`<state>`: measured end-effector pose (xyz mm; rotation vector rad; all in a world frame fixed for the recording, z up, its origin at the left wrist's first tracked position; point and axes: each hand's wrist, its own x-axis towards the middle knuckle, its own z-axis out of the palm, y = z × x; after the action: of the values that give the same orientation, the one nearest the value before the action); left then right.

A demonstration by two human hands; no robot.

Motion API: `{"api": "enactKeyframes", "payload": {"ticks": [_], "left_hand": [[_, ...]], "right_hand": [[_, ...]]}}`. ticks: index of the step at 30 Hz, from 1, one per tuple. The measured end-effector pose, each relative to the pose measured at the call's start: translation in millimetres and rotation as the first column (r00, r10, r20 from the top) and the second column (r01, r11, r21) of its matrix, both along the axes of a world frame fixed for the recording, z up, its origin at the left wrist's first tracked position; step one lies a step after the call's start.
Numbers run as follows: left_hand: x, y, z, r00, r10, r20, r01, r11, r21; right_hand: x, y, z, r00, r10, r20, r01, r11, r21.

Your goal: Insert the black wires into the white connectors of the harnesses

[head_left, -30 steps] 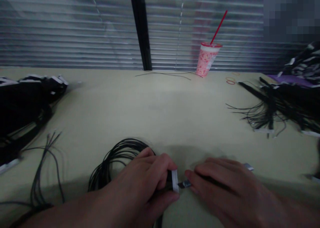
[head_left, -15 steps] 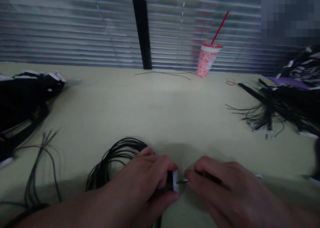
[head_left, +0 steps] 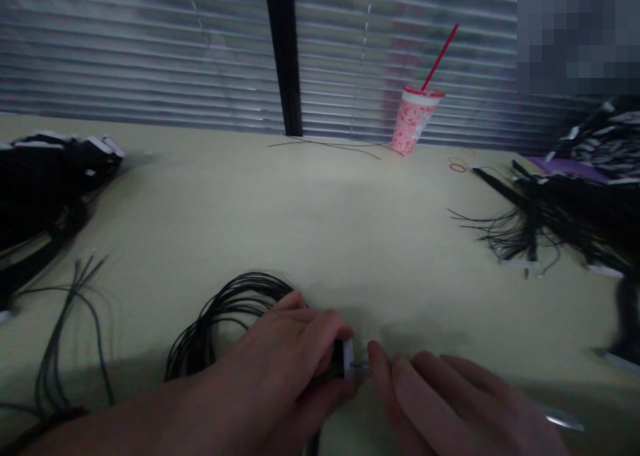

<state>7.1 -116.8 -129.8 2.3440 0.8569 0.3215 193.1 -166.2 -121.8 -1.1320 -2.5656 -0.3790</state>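
Observation:
My left hand is closed around a white connector, its narrow face turned to the right between thumb and fingertips. Black wires loop out behind that hand, and a dark strand hangs below it. My right hand pinches a thin metal-tipped tool, whose point meets the connector's face or lies right at it. A shiny rounded end sticks out past the right hand, seemingly of the same tool. Fingers hide most of its body, so its exact kind is unclear.
Dark cable bundles with white connectors lie at left, near loose grey wires. More black harnesses spread at right. A pink cup with a red straw stands by the window blinds, near thin wires and rubber bands.
My right hand has turned and dropped slightly, its fingers now covering more of the tool, and the tool's rear end has swung down and right. My left hand keeps its hold on the connector.

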Motion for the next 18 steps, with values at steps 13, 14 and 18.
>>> {"api": "enactKeyframes", "payload": {"ticks": [13,14,18], "left_hand": [[-5,5,1.9,0.999,-0.048,0.003,0.048,0.997,-0.062],[-5,4,2.1,0.999,-0.050,-0.003,0.049,0.997,-0.061],[0,2,4.7,0.997,-0.021,-0.072,0.017,0.999,-0.047]], "right_hand": [[8,16,12.1,0.987,0.049,-0.154,-0.063,0.994,-0.086],[8,15,9.9,0.986,0.035,-0.166,-0.048,0.996,-0.074],[4,8,2.3,0.990,0.008,-0.139,-0.016,0.998,-0.054]]}}
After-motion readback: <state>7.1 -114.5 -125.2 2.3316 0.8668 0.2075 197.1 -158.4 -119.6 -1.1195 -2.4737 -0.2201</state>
